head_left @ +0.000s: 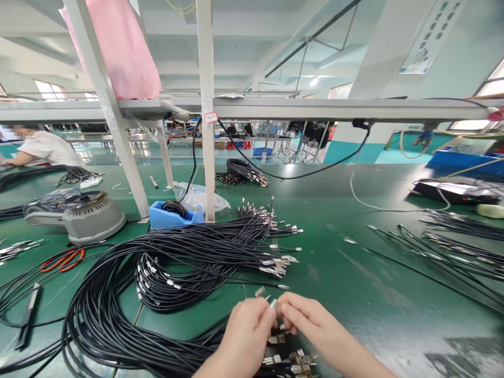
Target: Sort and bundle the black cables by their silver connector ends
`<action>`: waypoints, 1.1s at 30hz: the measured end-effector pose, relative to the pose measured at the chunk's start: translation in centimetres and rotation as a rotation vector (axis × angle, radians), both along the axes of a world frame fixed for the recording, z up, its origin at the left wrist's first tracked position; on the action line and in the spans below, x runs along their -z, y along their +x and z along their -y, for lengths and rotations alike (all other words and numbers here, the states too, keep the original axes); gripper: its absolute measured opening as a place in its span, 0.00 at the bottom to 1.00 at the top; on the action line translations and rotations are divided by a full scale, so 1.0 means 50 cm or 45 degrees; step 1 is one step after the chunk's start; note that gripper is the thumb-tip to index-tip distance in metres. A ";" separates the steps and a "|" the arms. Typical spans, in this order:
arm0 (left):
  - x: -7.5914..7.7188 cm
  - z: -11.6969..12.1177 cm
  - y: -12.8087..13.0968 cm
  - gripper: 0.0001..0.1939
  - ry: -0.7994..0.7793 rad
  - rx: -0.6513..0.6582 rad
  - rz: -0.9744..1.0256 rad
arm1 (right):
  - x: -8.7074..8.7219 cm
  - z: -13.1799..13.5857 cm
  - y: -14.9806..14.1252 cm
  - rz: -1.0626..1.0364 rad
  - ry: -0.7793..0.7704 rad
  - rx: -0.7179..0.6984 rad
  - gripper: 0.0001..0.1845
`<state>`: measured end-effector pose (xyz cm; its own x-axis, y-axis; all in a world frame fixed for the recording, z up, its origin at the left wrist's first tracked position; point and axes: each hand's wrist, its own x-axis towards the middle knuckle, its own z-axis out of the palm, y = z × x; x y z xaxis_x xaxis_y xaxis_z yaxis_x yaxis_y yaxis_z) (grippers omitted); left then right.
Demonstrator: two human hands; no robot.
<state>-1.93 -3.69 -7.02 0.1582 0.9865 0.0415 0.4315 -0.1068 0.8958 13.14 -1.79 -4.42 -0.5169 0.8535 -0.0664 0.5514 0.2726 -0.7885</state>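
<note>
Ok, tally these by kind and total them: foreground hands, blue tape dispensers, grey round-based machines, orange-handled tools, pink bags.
Left hand and right hand: 2
Blue tape dispenser: 1
Grey round-based machine: 1
Orange-handled tool: 1
Pink bag: 1
Total: 6

Bright, diffuse indoor light, with overexposed windows (pixel 51 90) and a glowing lamp (pixel 314 82) in the background, leaves only soft shadows and lays pale glare on the green tabletop (pixel 315 205), broadest toward the lower right. Wide-angle distortion stretches the outer edges, where the left post (pixel 105 100) appears tilted. The left hand (pixel 249 325) and right hand (pixel 313 317) are slightly blurred, distant detail is indistinct, and a pixelated patch (pixel 21 131) lies near the left edge.
</note>
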 end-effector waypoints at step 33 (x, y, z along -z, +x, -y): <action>-0.002 0.024 0.002 0.13 0.209 0.356 -0.974 | 0.029 0.027 0.013 0.379 0.203 0.032 0.08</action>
<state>-1.84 -4.87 -6.94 0.4394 0.8976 -0.0369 0.8533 -0.4042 0.3295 13.77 -3.15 -5.87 -0.4734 0.8776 -0.0757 0.7590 0.3628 -0.5407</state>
